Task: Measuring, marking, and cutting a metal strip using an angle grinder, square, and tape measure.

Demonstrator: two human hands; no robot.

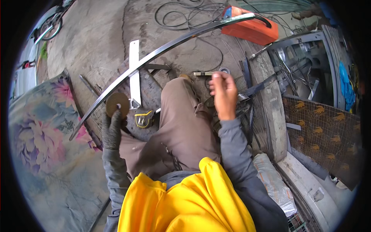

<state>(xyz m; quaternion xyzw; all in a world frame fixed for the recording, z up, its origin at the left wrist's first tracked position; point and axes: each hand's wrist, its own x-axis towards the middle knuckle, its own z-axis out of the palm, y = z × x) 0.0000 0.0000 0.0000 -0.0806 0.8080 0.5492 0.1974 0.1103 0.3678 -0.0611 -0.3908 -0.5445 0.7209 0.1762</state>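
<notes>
A grey glove covers my left hand, which holds up a round brown abrasive disc by its lower edge. Behind the disc runs a long, shiny metal tube, slanting from lower left to upper right. My right hand is bare and raised beyond my right knee, its fingers curled in. Whatever they may hold is hidden. Between the disc and my knee sits a black and yellow tape measure. A pale square with a broad flat blade lies beyond it, partly beneath the tube.
An orange case stands at the far right, near coiled black cable. Floral sheeting spreads on the left. Metal scraps and a frame crowd the right, with a dark patterned board and a pale sack nearer me.
</notes>
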